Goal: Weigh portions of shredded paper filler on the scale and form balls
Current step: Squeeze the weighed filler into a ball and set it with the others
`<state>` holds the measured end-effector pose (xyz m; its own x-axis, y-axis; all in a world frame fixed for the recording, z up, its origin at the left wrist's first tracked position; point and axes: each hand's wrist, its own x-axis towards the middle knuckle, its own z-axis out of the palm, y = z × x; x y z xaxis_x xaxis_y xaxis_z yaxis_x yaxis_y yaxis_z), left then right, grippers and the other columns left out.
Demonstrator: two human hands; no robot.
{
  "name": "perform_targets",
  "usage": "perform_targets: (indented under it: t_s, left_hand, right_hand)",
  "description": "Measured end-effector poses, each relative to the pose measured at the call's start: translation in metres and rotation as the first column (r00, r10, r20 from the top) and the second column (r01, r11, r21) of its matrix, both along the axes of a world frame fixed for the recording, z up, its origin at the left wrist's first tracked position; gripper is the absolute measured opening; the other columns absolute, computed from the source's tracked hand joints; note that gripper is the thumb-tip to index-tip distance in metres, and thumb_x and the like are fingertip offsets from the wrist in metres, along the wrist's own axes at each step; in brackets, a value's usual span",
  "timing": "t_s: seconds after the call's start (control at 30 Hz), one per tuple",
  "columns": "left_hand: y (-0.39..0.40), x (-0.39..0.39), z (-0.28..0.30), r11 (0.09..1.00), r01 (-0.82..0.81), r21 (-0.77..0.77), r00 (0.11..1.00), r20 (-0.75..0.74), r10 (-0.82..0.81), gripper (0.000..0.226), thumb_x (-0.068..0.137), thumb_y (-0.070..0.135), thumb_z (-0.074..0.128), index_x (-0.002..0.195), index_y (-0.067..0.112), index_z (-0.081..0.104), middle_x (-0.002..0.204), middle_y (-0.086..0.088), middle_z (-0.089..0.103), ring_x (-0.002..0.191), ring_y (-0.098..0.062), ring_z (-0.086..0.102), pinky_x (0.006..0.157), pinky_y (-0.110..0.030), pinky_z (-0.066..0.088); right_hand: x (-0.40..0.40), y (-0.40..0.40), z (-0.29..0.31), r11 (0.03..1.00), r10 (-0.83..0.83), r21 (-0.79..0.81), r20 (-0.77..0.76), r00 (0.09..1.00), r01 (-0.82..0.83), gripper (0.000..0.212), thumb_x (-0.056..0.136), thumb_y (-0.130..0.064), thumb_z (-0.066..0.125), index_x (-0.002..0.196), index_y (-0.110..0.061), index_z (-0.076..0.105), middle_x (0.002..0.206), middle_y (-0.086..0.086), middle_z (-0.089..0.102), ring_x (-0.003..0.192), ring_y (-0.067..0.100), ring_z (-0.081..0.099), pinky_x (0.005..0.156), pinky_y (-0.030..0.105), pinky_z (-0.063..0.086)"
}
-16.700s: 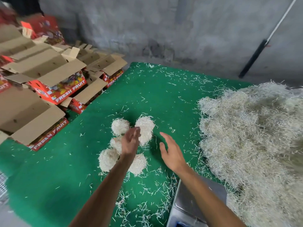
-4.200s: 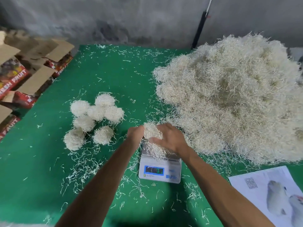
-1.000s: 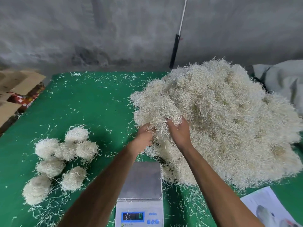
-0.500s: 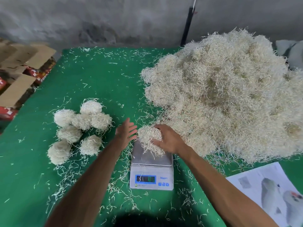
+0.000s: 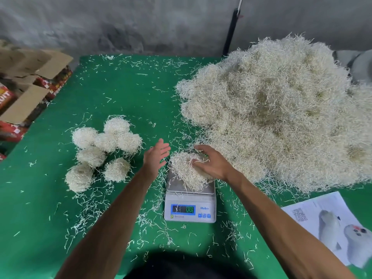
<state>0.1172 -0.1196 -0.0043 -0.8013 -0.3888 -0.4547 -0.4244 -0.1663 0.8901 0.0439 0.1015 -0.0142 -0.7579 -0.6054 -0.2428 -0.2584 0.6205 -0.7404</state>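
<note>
The portion being weighed (image 5: 187,170) sits on the steel platform of the scale (image 5: 190,200), straight ahead of the person and slightly right of centre, so it lies right under the right hand (image 5: 211,165) and just to the right of the left hand (image 5: 156,158). The clump is a loose mound rather than a long shape; its strands spill toward the front edge of the platform, so no clear long axis can be named. The right hand is plainly the nearer one — its fingers curl over the right flank of the clump and sink into the strands, grasping it against the platform. The left hand hangs in the air just beside the clump, fingers straight and spread, palm turned toward the paper, holding nothing and touching nothing. The display on the scale is lit, but its digits are too blurred to read with confidence. The big pile of shredded paper filler (image 5: 281,121) rises on the green counter (image 5: 124,93) just behind and to the right of the right hand, near enough to add a pinch from — while the finished balls (image 5: 104,148) lie clustered to the left, beyond the left hand. Judging by this, the weighing is in hand and the balling of this portion is not yet begun.
</note>
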Motion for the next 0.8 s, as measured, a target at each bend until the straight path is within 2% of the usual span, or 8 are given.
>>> perform_targets:
  t_s: [0.1,0.17,0.23,0.33,0.43,0.53,0.67,0.8]
  left_hand:
    - [-0.002,0.006,-0.003,0.999,0.037,-0.013,0.999,-0.018,-0.037,0.050,0.104,0.050,0.042,0.130,0.011,0.061,0.135,-0.008,0.062,0.119,-0.022,0.061,0.109,-0.049,0.045]
    - [-0.003,0.008,-0.003,0.998,0.056,-0.009,0.998,-0.025,-0.056,0.051,0.104,0.049,0.041,0.131,0.010,0.059,0.135,-0.008,0.062,0.121,-0.023,0.061,0.109,-0.048,0.045]
    - [-0.006,0.010,-0.002,0.999,0.038,0.024,0.999,-0.015,-0.037,0.051,0.105,0.047,0.040,0.133,0.008,0.057,0.136,-0.008,0.061,0.123,-0.024,0.059,0.110,-0.049,0.044]
    - [-0.008,0.012,-0.002,0.999,0.018,0.045,1.000,-0.003,-0.018,0.050,0.106,0.045,0.039,0.135,0.007,0.056,0.137,-0.011,0.060,0.124,-0.025,0.059,0.111,-0.050,0.043]
    - [-0.009,0.012,-0.004,0.999,0.021,0.049,1.000,-0.014,-0.021,0.050,0.106,0.045,0.039,0.133,0.008,0.057,0.138,-0.011,0.060,0.123,-0.025,0.059,0.110,-0.048,0.044]
    - [-0.009,0.014,-0.004,0.999,0.022,0.043,1.000,-0.011,-0.022,0.048,0.105,0.046,0.040,0.132,0.010,0.058,0.137,-0.010,0.061,0.122,-0.024,0.059,0.110,-0.048,0.044]
    - [-0.011,0.018,-0.005,0.999,0.013,0.046,1.000,-0.014,-0.012,0.048,0.106,0.044,0.040,0.134,0.008,0.056,0.138,-0.011,0.060,0.124,-0.025,0.058,0.111,-0.049,0.043]
    - [-0.013,0.020,-0.004,0.999,-0.010,0.033,1.000,-0.013,0.010,0.045,0.107,0.038,0.039,0.134,0.006,0.056,0.138,-0.013,0.060,0.125,-0.027,0.057,0.111,-0.050,0.043]
  right_hand:
    - [-0.003,0.001,0.003,0.999,0.047,0.012,0.077,0.996,-0.049,0.058,0.096,-0.041,0.070,0.149,-0.028,0.048,0.160,0.005,0.041,0.140,0.024,0.046,0.117,0.047,0.034]
    - [-0.006,0.005,0.006,0.997,0.067,-0.050,0.100,0.993,-0.063,0.048,0.100,-0.042,0.064,0.144,-0.027,0.053,0.158,0.007,0.044,0.138,0.026,0.049,0.116,0.050,0.037]
    - [-0.011,0.007,0.009,0.990,0.042,-0.140,0.103,0.994,-0.028,0.044,0.100,-0.047,0.059,0.138,-0.027,0.057,0.153,0.005,0.050,0.131,0.021,0.053,0.111,0.047,0.038]
    - [-0.015,0.005,0.011,0.988,-0.003,-0.156,0.081,0.997,0.016,0.052,0.093,-0.067,0.056,0.132,-0.033,0.062,0.148,-0.003,0.055,0.128,0.012,0.053,0.108,0.043,0.037]
    - [-0.014,0.001,0.005,0.993,-0.036,-0.112,0.054,0.998,0.042,0.075,0.082,-0.089,0.055,0.136,-0.038,0.058,0.151,-0.005,0.053,0.133,0.013,0.052,0.109,0.045,0.038]
    - [-0.011,-0.004,-0.003,0.993,-0.054,-0.104,0.063,0.997,0.061,0.082,0.077,-0.090,0.059,0.141,-0.039,0.052,0.155,-0.002,0.049,0.135,0.015,0.050,0.111,0.045,0.038]
    - [-0.009,-0.008,-0.006,0.991,-0.072,-0.104,0.065,0.995,0.078,0.089,0.073,-0.092,0.061,0.144,-0.040,0.049,0.158,-0.003,0.045,0.124,0.007,0.052,0.112,0.047,0.039]
    - [-0.011,-0.011,-0.003,0.986,-0.108,-0.123,0.055,0.993,0.114,0.089,0.070,-0.093,0.063,0.141,-0.042,0.050,0.158,-0.005,0.042,0.139,0.016,0.045,0.115,0.055,0.038]
